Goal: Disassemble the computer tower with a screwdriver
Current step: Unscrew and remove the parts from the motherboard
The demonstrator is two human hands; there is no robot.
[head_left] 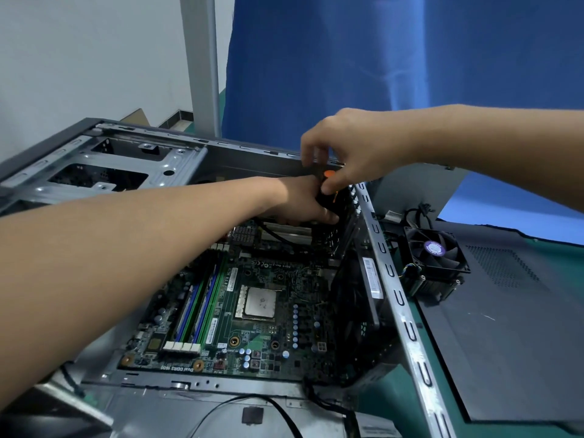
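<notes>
The open computer tower [398, 298] lies on its side with its green motherboard [259, 314] and bare processor [259, 302] exposed. My right hand [350, 147] pinches the black and orange handle of a screwdriver [328, 181] from above, at the case's far right corner. My left hand [300, 200] reaches into the case just under it, fingers curled around the lower part of the screwdriver near the expansion slots. The screwdriver's tip is hidden behind my left hand.
A removed cooler fan with heatsink [434, 260] sits on the dark side panel [505, 327] to the right of the case, on a green mat [404, 403]. An empty metal drive cage [104, 165] fills the case's far left. Black cables [252, 403] loop at the near edge.
</notes>
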